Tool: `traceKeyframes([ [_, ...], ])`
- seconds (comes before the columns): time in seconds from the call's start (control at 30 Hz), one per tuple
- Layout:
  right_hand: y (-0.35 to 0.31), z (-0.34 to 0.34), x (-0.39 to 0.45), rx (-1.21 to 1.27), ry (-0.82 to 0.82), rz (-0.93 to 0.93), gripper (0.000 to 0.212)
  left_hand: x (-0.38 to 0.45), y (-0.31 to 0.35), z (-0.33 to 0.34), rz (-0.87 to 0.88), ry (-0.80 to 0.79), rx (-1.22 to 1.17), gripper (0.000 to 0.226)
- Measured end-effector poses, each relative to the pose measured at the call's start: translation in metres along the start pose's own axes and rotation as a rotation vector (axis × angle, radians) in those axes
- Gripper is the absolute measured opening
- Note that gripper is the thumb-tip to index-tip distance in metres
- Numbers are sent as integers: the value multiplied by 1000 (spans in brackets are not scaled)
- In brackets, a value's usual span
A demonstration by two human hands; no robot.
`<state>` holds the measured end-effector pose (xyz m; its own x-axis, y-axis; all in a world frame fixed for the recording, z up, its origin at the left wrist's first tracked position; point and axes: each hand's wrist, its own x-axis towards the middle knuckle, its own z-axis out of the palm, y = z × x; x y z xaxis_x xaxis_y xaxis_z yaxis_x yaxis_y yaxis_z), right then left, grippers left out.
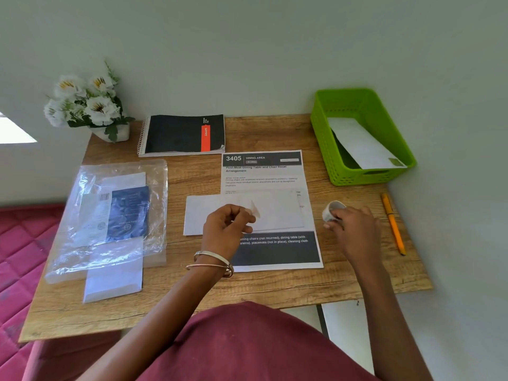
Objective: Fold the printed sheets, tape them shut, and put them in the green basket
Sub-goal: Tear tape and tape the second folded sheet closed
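A folded white sheet [277,210] lies across a flat printed sheet [264,174] headed "3405 Dining Area" in the middle of the wooden table. My left hand [225,229] hovers over the folded sheet's left part and pinches a short clear piece of tape [254,210] between thumb and fingers. My right hand [354,229] rests on the table to the right, holding a small roll of tape [332,210]. The green basket [324,138] stands at the back right with one folded, taped sheet [360,144] inside.
A clear plastic bag with papers [115,213] lies at the left, a white envelope [114,281] sticking out below it. A black spiral notebook [182,134] and a flower pot [90,105] stand at the back. A yellow pen [393,224] lies near the right edge.
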<state>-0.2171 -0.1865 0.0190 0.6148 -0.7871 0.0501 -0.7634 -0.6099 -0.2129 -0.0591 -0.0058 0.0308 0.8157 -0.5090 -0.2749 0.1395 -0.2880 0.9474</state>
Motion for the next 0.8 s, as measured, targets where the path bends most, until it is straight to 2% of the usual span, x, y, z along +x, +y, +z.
traceKeyframes([
  [0.17, 10, 10, -3, -162, -17, 61, 17, 0, -2, 5, -16, 1, 2, 13],
  [0.3, 9, 10, -7, -94, 54, 76, 30, 0, -3, 7, 12, -21, 27, 13],
  [0.37, -5, 4, -9, 81, 98, 89, 30, 0, -5, 7, 67, -33, 76, 11],
  [0.43, -26, -6, -13, 480, 63, 98, 27, -1, -7, 7, 176, -35, 195, 9],
  [0.5, -52, -17, -17, 921, -130, 131, 22, -2, -6, 7, 345, -40, 364, 10],
  [0.57, -72, -21, -19, 1192, -325, 191, 21, -2, -6, 5, 563, -57, 551, 9],
  [0.67, -91, -17, -17, 1317, -424, 279, 28, 0, -10, 4, 813, -5, 825, 16],
  [0.8, -95, -11, -13, 1335, -395, 351, 31, 0, -11, 5, 894, 63, 970, 22],
])
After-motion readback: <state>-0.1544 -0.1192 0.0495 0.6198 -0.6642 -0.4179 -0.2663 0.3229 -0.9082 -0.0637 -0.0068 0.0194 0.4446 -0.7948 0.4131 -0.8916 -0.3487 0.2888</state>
